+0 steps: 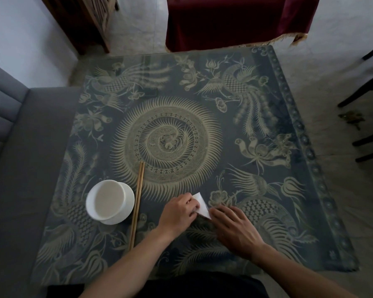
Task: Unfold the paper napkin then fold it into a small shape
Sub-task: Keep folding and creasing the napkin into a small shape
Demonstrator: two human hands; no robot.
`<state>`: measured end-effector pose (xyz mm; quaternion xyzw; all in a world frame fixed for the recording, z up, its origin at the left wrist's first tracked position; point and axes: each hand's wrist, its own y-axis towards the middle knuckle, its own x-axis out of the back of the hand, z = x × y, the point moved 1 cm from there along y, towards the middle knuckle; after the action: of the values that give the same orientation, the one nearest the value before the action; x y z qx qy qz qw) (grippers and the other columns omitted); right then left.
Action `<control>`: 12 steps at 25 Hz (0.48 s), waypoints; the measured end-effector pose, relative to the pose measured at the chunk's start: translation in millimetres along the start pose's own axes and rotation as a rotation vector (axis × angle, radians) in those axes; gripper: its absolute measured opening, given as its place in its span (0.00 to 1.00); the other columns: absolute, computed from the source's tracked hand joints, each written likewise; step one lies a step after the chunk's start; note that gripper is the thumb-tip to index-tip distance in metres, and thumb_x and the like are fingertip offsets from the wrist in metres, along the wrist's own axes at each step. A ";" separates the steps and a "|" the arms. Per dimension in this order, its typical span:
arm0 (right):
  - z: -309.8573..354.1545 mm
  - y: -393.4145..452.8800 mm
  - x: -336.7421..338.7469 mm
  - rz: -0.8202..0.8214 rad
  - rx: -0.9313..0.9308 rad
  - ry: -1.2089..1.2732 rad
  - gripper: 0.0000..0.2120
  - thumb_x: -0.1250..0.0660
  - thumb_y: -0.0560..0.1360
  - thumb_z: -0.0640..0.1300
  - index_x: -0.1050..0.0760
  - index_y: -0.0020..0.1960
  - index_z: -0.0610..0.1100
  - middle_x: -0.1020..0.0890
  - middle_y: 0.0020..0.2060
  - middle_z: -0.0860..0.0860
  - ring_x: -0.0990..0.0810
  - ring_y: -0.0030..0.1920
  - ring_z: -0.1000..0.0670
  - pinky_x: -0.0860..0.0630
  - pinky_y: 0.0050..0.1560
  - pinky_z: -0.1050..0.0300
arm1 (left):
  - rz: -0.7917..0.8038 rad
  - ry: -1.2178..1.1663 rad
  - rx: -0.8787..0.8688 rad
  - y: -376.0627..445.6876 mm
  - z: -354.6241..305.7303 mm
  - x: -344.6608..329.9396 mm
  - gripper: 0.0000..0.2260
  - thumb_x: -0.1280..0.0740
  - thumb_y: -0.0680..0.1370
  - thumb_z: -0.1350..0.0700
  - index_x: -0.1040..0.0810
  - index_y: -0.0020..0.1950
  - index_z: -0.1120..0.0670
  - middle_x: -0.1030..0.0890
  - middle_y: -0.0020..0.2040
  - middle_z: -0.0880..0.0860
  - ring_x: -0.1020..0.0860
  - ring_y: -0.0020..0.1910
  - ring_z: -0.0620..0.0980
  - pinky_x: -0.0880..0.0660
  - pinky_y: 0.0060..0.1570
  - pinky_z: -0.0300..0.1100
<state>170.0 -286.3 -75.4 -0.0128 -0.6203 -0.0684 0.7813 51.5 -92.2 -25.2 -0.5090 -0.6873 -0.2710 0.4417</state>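
Note:
A small white paper napkin (201, 204), folded into a narrow pointed shape, lies on the patterned table (256, 147) near its front edge. My left hand (179, 211) covers the napkin's left side, its fingers curled down onto the paper. My right hand (235, 229) lies flat just to the right, fingers stretched toward the napkin's lower tip and touching it. Part of the napkin is hidden under both hands.
A white bowl (108, 201) sits on a white saucer at the front left. A pair of wooden chopsticks (137, 204) lies beside it, pointing away from me. A grey sofa (13, 158) borders the left side, dark chair legs (366, 134) stand at the right.

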 end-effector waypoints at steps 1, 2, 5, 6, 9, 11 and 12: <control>-1.3 -2.7 -0.4 0.009 -0.005 0.004 0.25 0.36 0.76 0.52 0.30 0.70 0.44 0.28 0.68 0.49 0.30 0.68 0.45 0.34 0.66 0.46 | 0.009 0.005 -0.008 -1.0 1.0 -1.2 0.08 0.26 0.69 0.61 0.20 0.45 0.53 0.22 0.44 0.49 0.21 0.43 0.50 0.26 0.39 0.41; -1.9 -3.8 -0.3 0.018 -0.010 0.007 0.25 0.35 0.76 0.52 0.31 0.70 0.44 0.28 0.68 0.49 0.30 0.69 0.45 0.34 0.66 0.46 | 0.021 0.012 -0.012 -1.7 1.9 -2.2 0.08 0.25 0.69 0.59 0.20 0.46 0.52 0.22 0.44 0.49 0.21 0.43 0.50 0.25 0.39 0.41; -0.6 -1.1 3.0 0.037 -0.019 0.023 0.23 0.35 0.75 0.52 0.28 0.68 0.46 0.27 0.68 0.50 0.30 0.69 0.46 0.31 0.65 0.45 | 0.047 0.039 -0.003 -2.0 4.0 -3.6 0.10 0.24 0.70 0.55 0.20 0.48 0.51 0.22 0.45 0.49 0.22 0.45 0.49 0.24 0.42 0.42; 0.2 -0.2 4.5 0.041 -0.016 0.026 0.22 0.36 0.75 0.52 0.27 0.67 0.47 0.26 0.68 0.50 0.30 0.69 0.46 0.30 0.64 0.45 | 0.053 0.044 -0.003 -1.8 4.5 -4.2 0.10 0.25 0.70 0.54 0.20 0.48 0.51 0.22 0.46 0.49 0.22 0.46 0.50 0.25 0.42 0.42; 0.1 0.5 10.1 0.053 -0.005 0.024 0.21 0.36 0.74 0.51 0.24 0.65 0.48 0.24 0.66 0.51 0.29 0.68 0.47 0.28 0.63 0.46 | 0.058 0.026 0.012 -0.4 4.7 -6.2 0.09 0.26 0.71 0.54 0.21 0.49 0.52 0.22 0.47 0.48 0.22 0.48 0.50 0.25 0.44 0.43; -0.9 0.9 13.3 0.047 -0.001 0.037 0.20 0.35 0.73 0.50 0.24 0.64 0.48 0.23 0.66 0.51 0.27 0.67 0.47 0.29 0.63 0.47 | 0.051 0.007 0.035 0.1 4.9 -6.7 0.09 0.26 0.72 0.53 0.21 0.49 0.52 0.22 0.47 0.48 0.23 0.49 0.49 0.25 0.45 0.43; -1.7 0.8 14.5 0.043 -0.001 0.045 0.20 0.35 0.72 0.49 0.24 0.63 0.48 0.23 0.66 0.51 0.27 0.67 0.47 0.30 0.64 0.48 | 0.047 0.007 0.037 0.5 5.3 -7.3 0.09 0.26 0.72 0.53 0.21 0.49 0.51 0.22 0.48 0.48 0.23 0.49 0.49 0.25 0.46 0.42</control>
<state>175.0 -287.0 -61.6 -0.0248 -0.6022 -0.0520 0.7963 50.9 -91.0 -34.2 -0.5160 -0.6785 -0.2495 0.4596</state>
